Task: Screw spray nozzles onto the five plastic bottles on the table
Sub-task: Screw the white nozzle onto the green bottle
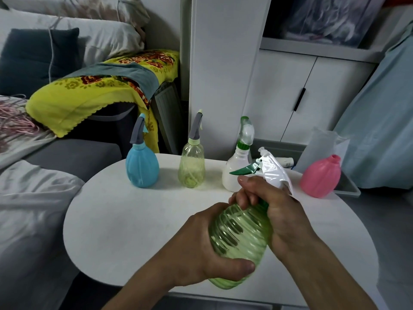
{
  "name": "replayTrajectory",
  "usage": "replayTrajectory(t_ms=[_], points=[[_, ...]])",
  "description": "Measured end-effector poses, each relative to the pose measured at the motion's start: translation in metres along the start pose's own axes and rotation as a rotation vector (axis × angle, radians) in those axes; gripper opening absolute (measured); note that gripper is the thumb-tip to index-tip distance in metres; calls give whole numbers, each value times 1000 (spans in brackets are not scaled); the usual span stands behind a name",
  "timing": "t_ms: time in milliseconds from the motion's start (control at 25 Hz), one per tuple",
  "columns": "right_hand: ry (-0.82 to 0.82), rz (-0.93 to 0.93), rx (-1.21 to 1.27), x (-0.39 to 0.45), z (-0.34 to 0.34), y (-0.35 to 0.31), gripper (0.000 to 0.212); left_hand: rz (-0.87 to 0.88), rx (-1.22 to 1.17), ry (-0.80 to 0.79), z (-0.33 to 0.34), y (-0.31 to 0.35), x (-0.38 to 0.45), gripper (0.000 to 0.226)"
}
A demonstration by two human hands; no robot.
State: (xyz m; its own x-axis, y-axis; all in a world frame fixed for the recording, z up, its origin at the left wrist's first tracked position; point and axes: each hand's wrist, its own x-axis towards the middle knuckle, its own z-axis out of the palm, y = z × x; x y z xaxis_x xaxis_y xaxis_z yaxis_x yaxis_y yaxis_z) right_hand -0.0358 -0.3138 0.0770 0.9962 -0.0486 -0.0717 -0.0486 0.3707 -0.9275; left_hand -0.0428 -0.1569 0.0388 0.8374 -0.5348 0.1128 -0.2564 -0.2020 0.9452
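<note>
A ribbed green bottle (240, 240) is held tilted over the near part of the white round table (134, 220). My left hand (201, 245) grips its body from below. My right hand (266, 204) is curled round its neck, under a white spray nozzle with a green trigger (271, 170). At the back stand a blue bottle (142, 168) with a grey nozzle, a pale green bottle (191, 166) with a grey nozzle, and a white bottle (237, 168) with a clear and green nozzle. A pink bottle (320, 176) at the right has an open neck.
A grey tray (348, 186) lies behind the pink bottle at the table's right edge. A sofa with cushions and a yellow flowered cloth (89, 92) fills the left. White cabinet doors (290, 92) stand behind the table.
</note>
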Motion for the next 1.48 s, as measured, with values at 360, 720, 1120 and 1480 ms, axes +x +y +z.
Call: replayTrajectory(t_ms=[360, 720, 1120, 1480], points=[[-210, 109, -674, -1, -7, 4, 73, 11, -87, 346, 0, -11, 15, 81], [450, -220, -753, 35, -102, -64, 74, -142, -12, 315, 11, -20, 22, 59], [488, -88, -1126, 152, -151, 26, 78, -181, 97, 340, 10, -36, 28, 53], [398, 45, -1333, 125, -163, 16, 96, -171, 108, 304, 12, -38, 28, 52]])
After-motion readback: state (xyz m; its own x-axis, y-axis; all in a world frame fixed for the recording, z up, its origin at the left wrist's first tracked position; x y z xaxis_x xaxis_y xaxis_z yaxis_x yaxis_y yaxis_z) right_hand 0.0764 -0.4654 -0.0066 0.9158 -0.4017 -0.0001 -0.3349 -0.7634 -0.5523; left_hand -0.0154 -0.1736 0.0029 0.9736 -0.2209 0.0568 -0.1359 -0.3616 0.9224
